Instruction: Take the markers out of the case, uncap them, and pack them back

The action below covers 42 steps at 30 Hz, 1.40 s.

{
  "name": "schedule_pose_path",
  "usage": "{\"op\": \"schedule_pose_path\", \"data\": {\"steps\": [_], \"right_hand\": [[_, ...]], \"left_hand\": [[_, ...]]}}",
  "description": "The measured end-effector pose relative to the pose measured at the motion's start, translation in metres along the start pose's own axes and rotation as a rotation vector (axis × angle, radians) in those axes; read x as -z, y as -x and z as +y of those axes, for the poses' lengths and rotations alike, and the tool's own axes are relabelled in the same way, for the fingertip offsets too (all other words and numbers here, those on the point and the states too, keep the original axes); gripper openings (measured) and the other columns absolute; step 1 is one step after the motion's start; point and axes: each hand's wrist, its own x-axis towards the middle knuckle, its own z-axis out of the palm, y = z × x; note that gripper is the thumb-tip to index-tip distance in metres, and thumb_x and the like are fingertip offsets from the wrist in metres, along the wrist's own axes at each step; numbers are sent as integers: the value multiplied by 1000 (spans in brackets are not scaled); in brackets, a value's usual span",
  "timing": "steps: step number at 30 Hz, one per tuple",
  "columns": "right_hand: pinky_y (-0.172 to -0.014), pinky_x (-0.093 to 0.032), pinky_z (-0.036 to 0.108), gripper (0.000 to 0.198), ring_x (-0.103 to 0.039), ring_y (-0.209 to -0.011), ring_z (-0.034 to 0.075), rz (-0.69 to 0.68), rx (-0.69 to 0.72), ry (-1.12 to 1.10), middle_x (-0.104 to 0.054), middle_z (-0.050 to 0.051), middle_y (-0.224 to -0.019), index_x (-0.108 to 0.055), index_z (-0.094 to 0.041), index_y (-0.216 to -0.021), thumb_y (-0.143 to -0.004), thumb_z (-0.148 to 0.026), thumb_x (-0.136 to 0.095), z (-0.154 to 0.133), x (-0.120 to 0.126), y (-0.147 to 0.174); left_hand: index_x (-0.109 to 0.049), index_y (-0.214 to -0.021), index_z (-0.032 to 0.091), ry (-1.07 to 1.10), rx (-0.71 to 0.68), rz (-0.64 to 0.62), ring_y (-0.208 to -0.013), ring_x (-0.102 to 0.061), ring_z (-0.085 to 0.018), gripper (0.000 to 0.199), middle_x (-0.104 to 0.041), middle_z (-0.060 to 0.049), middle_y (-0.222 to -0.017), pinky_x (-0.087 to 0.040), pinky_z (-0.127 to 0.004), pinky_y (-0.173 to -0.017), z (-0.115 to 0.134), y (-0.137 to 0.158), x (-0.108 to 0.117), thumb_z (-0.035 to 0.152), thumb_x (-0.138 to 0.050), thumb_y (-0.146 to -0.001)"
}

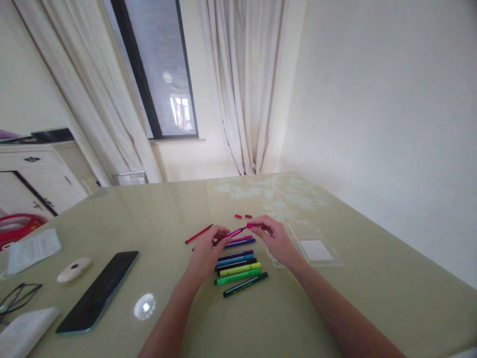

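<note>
Your left hand [207,247] is gripping a slim magenta plastic marker [235,232], likely light, best held mid-barrel; your right hand [275,236] is pinching its magenta cap [249,225].

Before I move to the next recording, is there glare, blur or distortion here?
Head view: bright reflections in the window pane and on the glossy table; head view: the window frame leans, likely wide-angle distortion; head view: lettering on the markers too soft to read; head view: left hand and right hand show no obvious motion blur.
</note>
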Motion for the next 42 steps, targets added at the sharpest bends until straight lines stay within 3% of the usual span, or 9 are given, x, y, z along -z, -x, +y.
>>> {"op": "schedule_pose_path", "data": {"steps": [7, 14, 29, 38, 42], "right_hand": [[-83, -53, 34, 18, -67, -94, 22, 28, 32, 12, -74, 7, -101, -79, -23, -100, -92, -38, -72, 2, 6, -2], [-91, -53, 37, 18, -68, -100, 23, -8, 38, -9, -74, 7, -100, -81, -26, -101, -92, -39, -72, 1, 7, -2], [-82, -54, 34, 18, -69, -87, 21, -68, 0, 71, -77, 5, -91, -82, -26, -100, -92, -39, -70, -3, 4, 1], [-80, -52, 34, 19, -68, -84, 21, -83, -66, 121, -77, 5, -91, -81, -23, -94, -91, -36, -69, 8, -5, 4], [-78, -51, 33, 16, -68, -85, 21, -203, -66, 245, -77, 5, -92, -80, -23, -95, -92, -32, -67, 14, 1, 5]], "left_hand": [[-74, -99, 21, 63, 7, -14, -84, -68, -22, 26, -77, -4, -93, -50, -32, -75, 4, 2, 0, 44, -64, -89], [-75, -99, 23, 30, -24, -22, -80, -66, -20, 23, -77, -3, -92, -49, -31, -73, 5, 3, -2, 42, -64, -91], [-79, -96, 24, -8, -54, -5, -84, -68, -23, 26, -78, -4, -92, -54, -34, -77, 12, 5, -4, 43, -61, -91], [-80, -93, 24, -56, -22, -12, -81, -69, -21, 23, -78, -3, -87, -52, -32, -76, 2, 5, -13, 38, -62, -91], [-79, -93, 23, -155, -33, -25, -87, -70, -22, 30, -78, -4, -93, -53, -33, -79, -12, -3, -5, 40, -55, -95]]}}
